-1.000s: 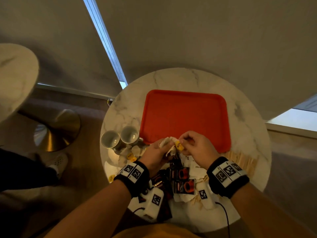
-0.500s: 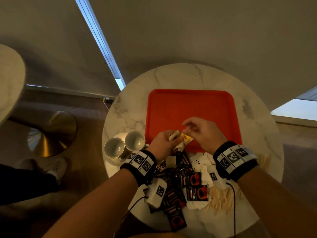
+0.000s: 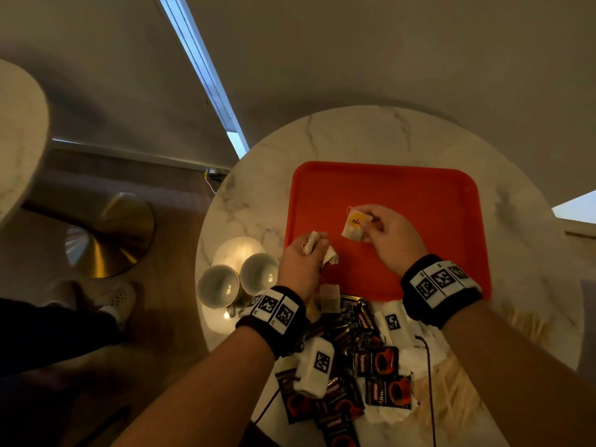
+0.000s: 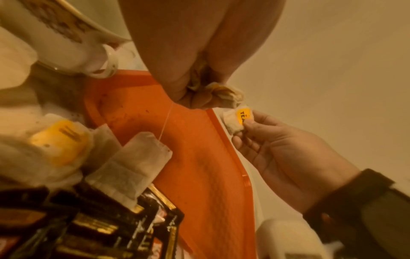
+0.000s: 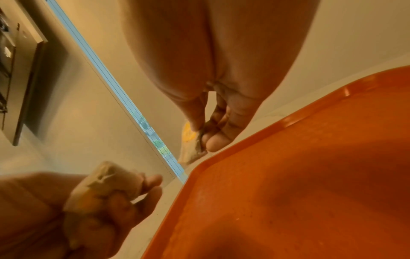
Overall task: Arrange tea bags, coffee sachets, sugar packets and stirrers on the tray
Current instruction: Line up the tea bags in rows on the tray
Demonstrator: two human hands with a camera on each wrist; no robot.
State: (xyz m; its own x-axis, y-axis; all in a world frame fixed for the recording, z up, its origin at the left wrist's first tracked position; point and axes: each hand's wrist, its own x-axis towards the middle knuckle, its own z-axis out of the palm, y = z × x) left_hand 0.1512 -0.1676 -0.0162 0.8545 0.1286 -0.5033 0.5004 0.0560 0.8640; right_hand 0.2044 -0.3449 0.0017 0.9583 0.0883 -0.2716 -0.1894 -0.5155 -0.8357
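An orange tray [image 3: 419, 195] lies on the round marble table [image 3: 371, 137]. My right hand [image 3: 385, 235] pinches a tea bag with a yellow tag [image 3: 354, 224] above the tray's left part. That bag [image 4: 237, 119] also shows in the left wrist view. My left hand [image 3: 301, 262] grips a bunch of tea bags [image 3: 314, 245] over the tray's near left edge; one tea bag [image 3: 329, 296] dangles from it on a string. Dark coffee sachets [image 3: 380, 362] and white sugar packets [image 3: 392, 321] are heaped in front of the tray. Wooden stirrers [image 3: 458, 391] lie at the near right.
Two white cups [image 3: 238, 280] stand on a saucer left of the tray. More tea bags [image 4: 57, 140] lie by the cups. A second table with a brass base [image 3: 109, 233] is on the left, and a person's shoe [image 3: 117, 298] is on the floor.
My hands have come apart and moved out over the tray. The right hand has pulled one tagged tea bag away from the bunch held in the left hand.
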